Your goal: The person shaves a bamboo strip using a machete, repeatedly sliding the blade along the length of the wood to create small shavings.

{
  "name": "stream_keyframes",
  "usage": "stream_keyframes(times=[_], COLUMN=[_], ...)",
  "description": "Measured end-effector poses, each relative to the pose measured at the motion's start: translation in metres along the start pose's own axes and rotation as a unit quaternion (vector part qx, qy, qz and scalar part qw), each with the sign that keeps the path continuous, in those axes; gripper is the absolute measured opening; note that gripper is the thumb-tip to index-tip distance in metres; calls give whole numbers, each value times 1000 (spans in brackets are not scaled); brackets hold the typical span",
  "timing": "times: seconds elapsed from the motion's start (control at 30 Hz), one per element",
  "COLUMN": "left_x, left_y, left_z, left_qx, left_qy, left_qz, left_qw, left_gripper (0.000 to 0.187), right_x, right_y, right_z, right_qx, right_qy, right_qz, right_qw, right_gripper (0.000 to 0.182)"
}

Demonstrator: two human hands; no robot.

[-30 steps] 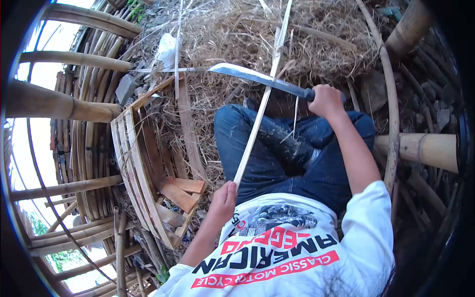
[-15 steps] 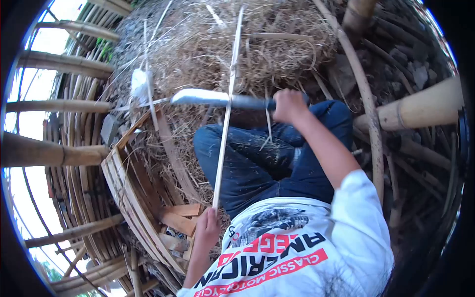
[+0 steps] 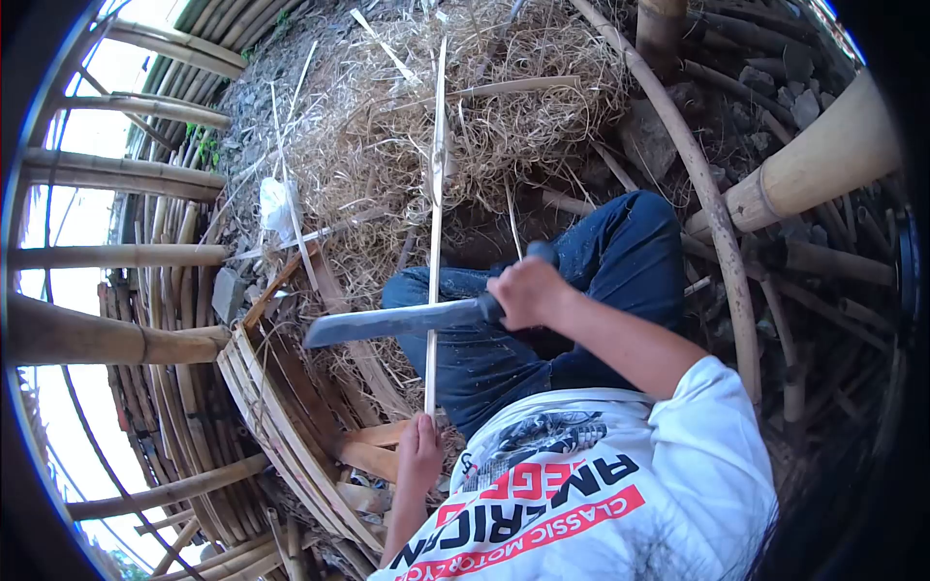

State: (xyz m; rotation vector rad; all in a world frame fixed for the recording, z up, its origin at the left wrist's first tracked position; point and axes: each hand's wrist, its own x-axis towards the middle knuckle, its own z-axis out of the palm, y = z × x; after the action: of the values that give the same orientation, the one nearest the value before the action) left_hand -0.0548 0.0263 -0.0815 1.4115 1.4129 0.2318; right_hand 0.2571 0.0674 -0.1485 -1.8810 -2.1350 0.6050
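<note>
My left hand (image 3: 419,447), low beside my hip, is closed round the near end of a long pale bamboo strip (image 3: 438,228). The strip runs away from me across my leg, its far end over a heap of shavings. In my right hand (image 3: 529,293), above my lap, is the dark handle of a machete (image 3: 397,321). The blade points left and lies across the strip a little beyond my left hand, overlapping it in this view.
Curly bamboo shavings (image 3: 368,145) cover the ground ahead. At left stand a bundle of split slats (image 3: 276,436) and a bamboo pole framework (image 3: 126,257). A white plastic bag (image 3: 278,205) lies front left. A curved pole (image 3: 693,160) and thick bamboo post (image 3: 823,160) are at right.
My right hand has brought the machete along the strip toward my body, from beyond my knees to above my lap. My left hand keeps its hold on the strip's near end.
</note>
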Motion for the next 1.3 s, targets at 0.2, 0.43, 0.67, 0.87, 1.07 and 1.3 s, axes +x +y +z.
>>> stream_keyframes(times=[0.2, 0.43, 0.67, 0.87, 1.07, 1.3], left_x=[-53, -33, 6, 13, 8, 3], left_y=[23, 11, 29, 20, 3, 64], left_z=[-7, -3, -15, -7, 23, 23], left_qx=[9, -89, -365, -543, -659, -527], left_qy=[42, -31, -219, -370, -436, -393], left_qz=[-74, -122, -148, -152, -118, -5], left_qw=[996, 988, 893, 738, 601, 754], left_gripper=[31, 34, 33, 27, 38, 40], right_x=[45, 2, -35, -35, -41, -57], right_y=[108, 94, 55, 49, 38, 40], right_z=[-45, -21, 28, 50, 26, 20], right_qx=[46, 56, 30, -8, 6, 75], right_qy=[90, 69, 35, 13, -11, 33], right_qz=[361, 332, 257, 249, 205, 198], right_qw=[927, 939, 965, 968, 979, 977], right_gripper=[28, 28, 26, 27, 34, 36])
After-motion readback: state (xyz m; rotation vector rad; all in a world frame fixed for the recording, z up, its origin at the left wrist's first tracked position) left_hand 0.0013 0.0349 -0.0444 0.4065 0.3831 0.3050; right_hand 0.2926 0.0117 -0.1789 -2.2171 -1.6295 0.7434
